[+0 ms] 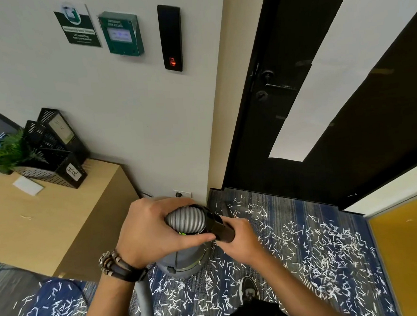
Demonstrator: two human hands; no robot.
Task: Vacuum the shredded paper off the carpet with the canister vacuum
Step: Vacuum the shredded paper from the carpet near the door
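The ribbed hose [186, 219] is gripped by the left hand [148, 232]; its black end piece [222, 229] is held in the right hand [241, 239], fingers [238, 223] curled, above the canister vacuum [184, 259]. The shredded paper [317, 244] lies all over the carpet [291, 209]; apparently nothing is cleaned yet

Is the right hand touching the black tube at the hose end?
Touching. The head view shows the right hand wrapped round the black tube.

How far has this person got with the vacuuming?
Barely started. The canister vacuum stands on the carpet. The left hand grips the ribbed hose while the right hand holds its black end piece. Seemingly everything is left: shredded paper covers the carpet.
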